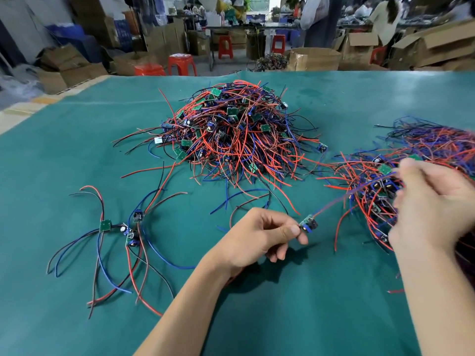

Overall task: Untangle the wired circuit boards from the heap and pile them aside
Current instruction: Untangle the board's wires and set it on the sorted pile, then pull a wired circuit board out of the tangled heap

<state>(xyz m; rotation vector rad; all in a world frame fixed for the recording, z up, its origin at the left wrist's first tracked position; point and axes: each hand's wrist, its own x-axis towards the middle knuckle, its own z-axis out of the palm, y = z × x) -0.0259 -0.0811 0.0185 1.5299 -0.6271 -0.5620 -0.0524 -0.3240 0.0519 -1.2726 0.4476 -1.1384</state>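
Note:
A big heap of wired circuit boards (236,132) with red, blue and black leads sits mid-table. A second tangle (380,191) lies at the right. My left hand (259,237) pinches one small green board (308,224) between thumb and fingers, just above the mat. Its blue and red wires (341,200) stretch up to the right toward my right hand (434,206), which is blurred with curled fingers over the right tangle; whether it holds those wires is unclear. A few separated boards (123,229) lie spread at the left, their leads fanned out.
The green mat (282,304) covers the table. Beyond its far edge stand cardboard boxes (313,59), red stools (181,64) and people at benches. A tan strip of table edge (30,106) shows at the far left.

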